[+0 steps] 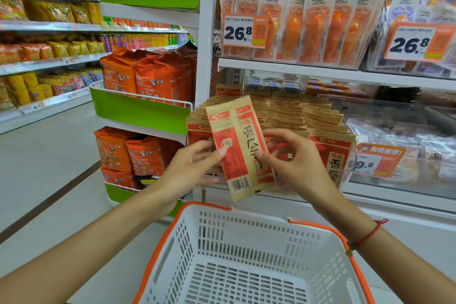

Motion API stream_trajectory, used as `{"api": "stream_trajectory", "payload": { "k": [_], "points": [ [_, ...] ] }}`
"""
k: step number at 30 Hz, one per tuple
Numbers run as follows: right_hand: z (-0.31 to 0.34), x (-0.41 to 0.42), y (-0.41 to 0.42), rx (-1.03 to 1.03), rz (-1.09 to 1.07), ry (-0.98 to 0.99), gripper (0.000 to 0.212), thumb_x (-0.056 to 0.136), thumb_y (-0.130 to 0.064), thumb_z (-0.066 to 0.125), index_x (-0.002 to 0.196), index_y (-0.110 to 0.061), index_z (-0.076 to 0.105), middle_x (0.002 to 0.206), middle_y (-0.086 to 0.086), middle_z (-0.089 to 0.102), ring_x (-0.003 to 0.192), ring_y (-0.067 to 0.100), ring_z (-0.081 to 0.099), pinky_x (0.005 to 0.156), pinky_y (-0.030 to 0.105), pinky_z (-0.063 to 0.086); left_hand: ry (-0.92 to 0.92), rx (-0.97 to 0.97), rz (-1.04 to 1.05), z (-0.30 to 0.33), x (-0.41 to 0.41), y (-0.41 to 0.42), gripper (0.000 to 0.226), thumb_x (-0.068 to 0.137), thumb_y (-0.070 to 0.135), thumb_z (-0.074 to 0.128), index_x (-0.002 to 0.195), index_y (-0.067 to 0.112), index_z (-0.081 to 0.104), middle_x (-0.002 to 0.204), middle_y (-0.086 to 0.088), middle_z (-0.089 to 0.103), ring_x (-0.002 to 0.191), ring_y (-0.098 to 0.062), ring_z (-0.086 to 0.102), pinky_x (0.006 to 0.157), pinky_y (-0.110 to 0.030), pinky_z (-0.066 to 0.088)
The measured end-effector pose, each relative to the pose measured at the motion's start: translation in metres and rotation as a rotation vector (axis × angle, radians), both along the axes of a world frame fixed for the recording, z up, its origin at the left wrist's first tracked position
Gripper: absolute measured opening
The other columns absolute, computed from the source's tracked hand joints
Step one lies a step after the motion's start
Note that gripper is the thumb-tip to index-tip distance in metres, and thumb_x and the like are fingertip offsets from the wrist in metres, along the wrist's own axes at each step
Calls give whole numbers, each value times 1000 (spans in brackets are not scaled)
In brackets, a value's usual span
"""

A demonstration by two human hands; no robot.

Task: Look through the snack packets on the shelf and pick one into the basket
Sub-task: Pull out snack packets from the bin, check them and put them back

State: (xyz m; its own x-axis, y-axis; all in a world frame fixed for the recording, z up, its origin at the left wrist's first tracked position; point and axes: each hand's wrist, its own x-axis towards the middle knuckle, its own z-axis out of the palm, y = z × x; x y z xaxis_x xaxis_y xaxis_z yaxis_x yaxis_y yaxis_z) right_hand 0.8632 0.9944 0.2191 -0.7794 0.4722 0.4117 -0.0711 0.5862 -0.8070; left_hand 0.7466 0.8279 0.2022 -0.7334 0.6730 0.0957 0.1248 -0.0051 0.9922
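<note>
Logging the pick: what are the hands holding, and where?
Both hands, left and right, pinch one red-and-tan snack packet at its side edges, mid-height, above the basket.

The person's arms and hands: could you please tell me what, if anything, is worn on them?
Both forearms are bare, with no sleeves in view. The right wrist carries a thin red string bracelet with a small knot and a few beads. The left hand and right hand wear no gloves, and no rings or watch are visible.

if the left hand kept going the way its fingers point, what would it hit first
Probably the packet that the left hand already pinches; behind it, the row of like packets on the shelf, though depth is unclear.
</note>
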Motion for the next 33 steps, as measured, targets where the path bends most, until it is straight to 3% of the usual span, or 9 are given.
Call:
{"api": "stream_trajectory", "payload": {
  "k": [3,8,14,16,21,25,27,30,33],
  "points": [
    [0,0,-1,-10,53,-3,39,84,-11,72,118,-29,65,95,-7,66,87,15,65,71,29,60,-55,67,45,3,-1,-1,30,93,30,60,121,20,61,105,2,74,94,-8,71,68,-18,57],
    [-1,1,0,29,83,25,50,84,-3,70,116,-40,59,99,-16,65,85,11,66,66,18,57,-92,79,53,2,-1,-3,32,93,29,59,124,19,60,108,0,74,92,-9,72,69,-17,57],
    [-9,-1,-3,122,6,45,52,83,-5,72,116,-42,58,101,-13,64,86,11,66,64,27,60,-80,44,50,2,1,-4,32,93,30,59,124,21,60,109,1,73,96,-9,71,72,-20,58],
    [-10,-1,-8,179,-17,51,56,81,-13,75,128,-35,55,105,-19,57,90,7,61,71,29,60,-67,45,66,3,3,-3,31,92,32,60,121,21,61,106,2,74,94,-8,71,69,-19,58],
    [-13,-1,-20,326,-1,-110,106,68,-47,82,151,-22,21,126,-9,34,120,6,37,101,23,34,-52,121,79,8,23,3,22,87,24,68,106,15,63,92,-1,76,80,-16,74,66,-22,59],
    [-7,0,-14,337,2,-104,102,68,-42,82,150,-21,25,123,-9,38,120,7,40,99,19,33,34,139,58,8,31,5,18,84,28,70,101,27,66,95,9,75,87,-7,72,71,-19,58],
    [-1,2,-11,254,14,-114,100,65,-46,83,148,-27,30,122,-15,42,115,1,44,95,16,36,77,135,31,11,28,4,21,81,42,65,99,31,67,95,15,75,94,-2,69,78,-19,57],
    [7,6,-6,-95,141,-133,84,59,-47,85,132,-38,44,122,-21,54,108,-8,55,87,13,44,69,155,60,16,20,3,38,76,65,45,94,39,66,92,23,73,100,3,66,85,-19,53],
    [9,8,-3,-392,329,-188,64,65,-36,81,123,-35,54,119,-8,67,105,3,65,92,29,49,41,117,57,14,11,3,38,93,54,37,116,34,60,110,18,69,102,7,64,89,-18,51]
  ]
}}
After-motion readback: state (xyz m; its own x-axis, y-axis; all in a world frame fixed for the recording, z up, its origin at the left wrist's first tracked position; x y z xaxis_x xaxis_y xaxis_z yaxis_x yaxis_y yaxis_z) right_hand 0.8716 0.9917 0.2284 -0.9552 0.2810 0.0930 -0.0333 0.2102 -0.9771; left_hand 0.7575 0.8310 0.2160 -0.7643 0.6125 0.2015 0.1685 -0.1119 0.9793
